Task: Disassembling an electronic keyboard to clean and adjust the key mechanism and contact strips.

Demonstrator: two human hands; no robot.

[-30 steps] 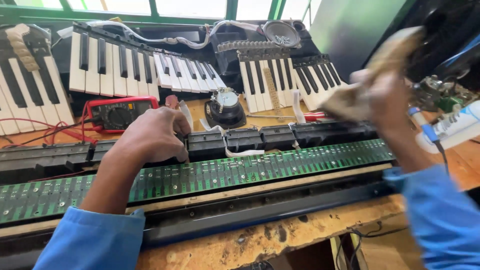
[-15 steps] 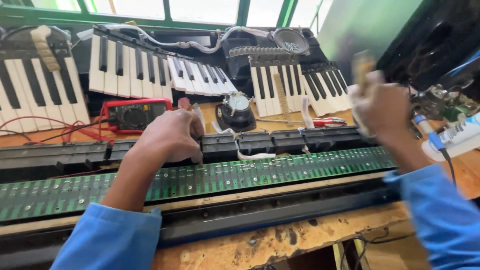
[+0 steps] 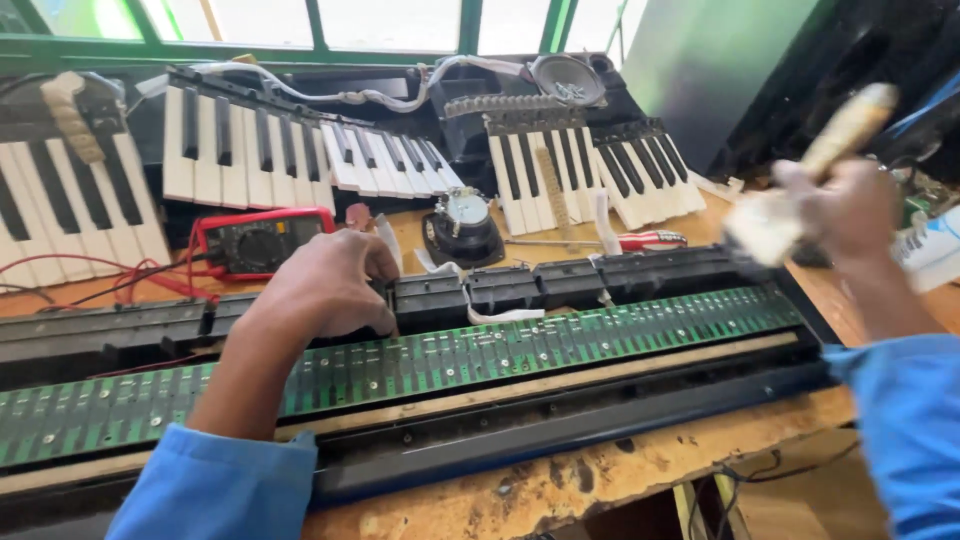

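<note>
An opened electronic keyboard lies across the wooden bench, its long green circuit board (image 3: 560, 335) exposed in a black frame (image 3: 600, 415). My left hand (image 3: 320, 285) rests palm-down on the black plastic blocks (image 3: 500, 285) behind the board. My right hand (image 3: 840, 205), blurred with motion, grips a pale wooden-handled brush (image 3: 800, 180) over the keyboard's right end, bristles pointing down-left. Both sleeves are blue.
Several loose sections of black-and-white piano keys (image 3: 260, 150) lie at the back. A red multimeter (image 3: 258, 242) with red leads sits left of centre. A small round speaker (image 3: 462, 225) and a red-handled screwdriver (image 3: 640, 240) lie behind the frame. A white power strip (image 3: 930, 250) sits far right.
My right hand has swung with the brush, first dropping toward the keyboard's right end, now raised again with the handle angled up-right. The left hand stays on the black blocks.
</note>
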